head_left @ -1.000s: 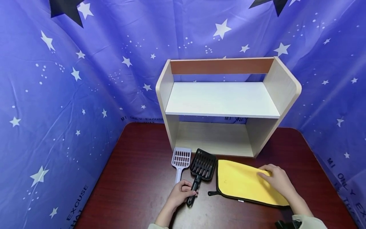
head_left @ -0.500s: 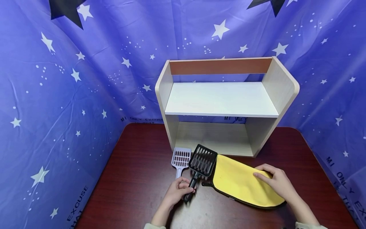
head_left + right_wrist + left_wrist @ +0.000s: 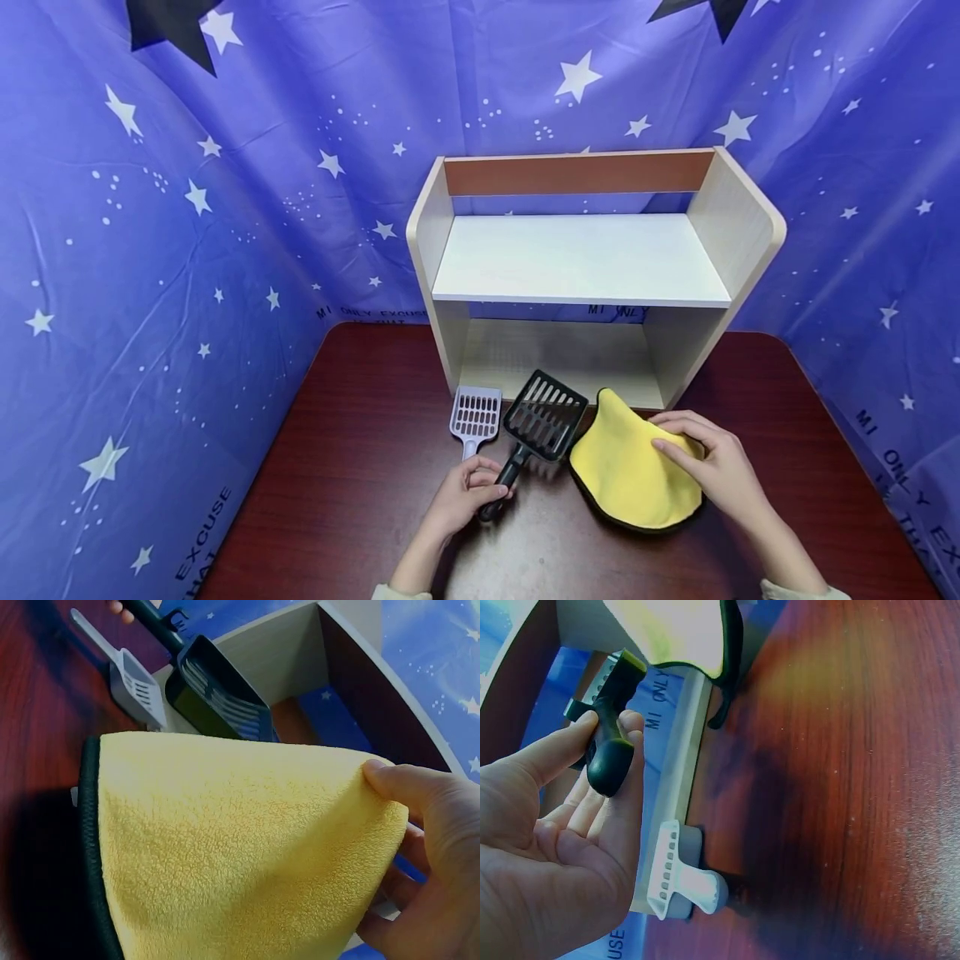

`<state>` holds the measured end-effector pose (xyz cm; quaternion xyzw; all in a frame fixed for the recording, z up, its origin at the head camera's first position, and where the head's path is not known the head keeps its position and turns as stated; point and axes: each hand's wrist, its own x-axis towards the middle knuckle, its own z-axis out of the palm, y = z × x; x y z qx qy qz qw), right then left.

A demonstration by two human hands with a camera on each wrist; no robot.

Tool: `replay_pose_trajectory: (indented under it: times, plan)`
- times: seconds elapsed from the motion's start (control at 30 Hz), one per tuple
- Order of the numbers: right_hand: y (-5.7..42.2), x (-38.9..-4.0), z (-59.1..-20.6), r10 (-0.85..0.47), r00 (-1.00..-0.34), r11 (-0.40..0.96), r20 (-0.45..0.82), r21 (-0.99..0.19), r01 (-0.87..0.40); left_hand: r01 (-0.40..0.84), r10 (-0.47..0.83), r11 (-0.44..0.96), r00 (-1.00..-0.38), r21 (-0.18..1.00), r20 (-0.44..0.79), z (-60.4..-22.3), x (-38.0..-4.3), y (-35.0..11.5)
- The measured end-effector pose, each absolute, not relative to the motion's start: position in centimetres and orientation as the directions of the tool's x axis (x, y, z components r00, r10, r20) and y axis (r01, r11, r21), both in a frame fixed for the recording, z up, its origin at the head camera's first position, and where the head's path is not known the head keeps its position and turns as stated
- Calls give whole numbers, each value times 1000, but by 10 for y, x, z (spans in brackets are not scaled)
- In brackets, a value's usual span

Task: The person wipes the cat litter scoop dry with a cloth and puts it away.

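A black slotted litter scoop [image 3: 546, 415] is held up off the table by its handle, pinched between the thumb and fingers of my left hand [image 3: 459, 498]. My right hand [image 3: 716, 458] pinches a yellow cloth [image 3: 633, 467] with dark edging near its upper right part. The cloth hangs folded over, and in the right wrist view its plush face [image 3: 240, 840] fills the middle. A pale lavender litter scoop [image 3: 476, 414] lies flat on the table just left of the black one; my left hand covers part of its handle in the head view.
A two-tier shelf [image 3: 581, 258] with a white upper board stands at the back of the dark red table [image 3: 360, 467]. The black scoop's head reaches in front of its lower compartment. Blue star-print curtains [image 3: 187, 292] enclose the table behind and at the sides.
The right hand has lifted the yellow cloth off the table and moved it slightly left, and it now hangs folded. The left hand has raised the black scoop, its head swinging right.
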<state>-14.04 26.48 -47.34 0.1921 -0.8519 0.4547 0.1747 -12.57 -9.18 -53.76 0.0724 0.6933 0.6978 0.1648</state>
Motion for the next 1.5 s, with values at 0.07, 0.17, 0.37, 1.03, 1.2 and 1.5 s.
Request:
replay_pose_trajectory:
  times: [0.07,0.17,0.37,1.03,1.2,1.5]
  plan:
    - [262,-141,-470,-169,-866,491,471,-722,-488,-125,330,25,-935,992,-126,-536,-126,-91]
    - [258,-141,-468,-176,-860,450,480,-737,-504,-121,324,46,-937,992,-130,-532,-126,-91]
    - [250,-145,-466,-231,-808,339,543,-733,-589,-130,322,52,-936,990,-140,-524,-126,-91]
    - [224,-150,-464,-410,-799,500,440,-624,-600,-151,341,-15,-930,988,-137,-516,-124,-86]
    - [220,-152,-464,-471,-757,532,453,-538,-653,-160,335,-20,-931,987,-144,-513,-124,-85]
    - [209,-159,-463,-454,-720,569,525,-451,-688,-147,331,-7,-934,989,-137,-510,-123,-83]
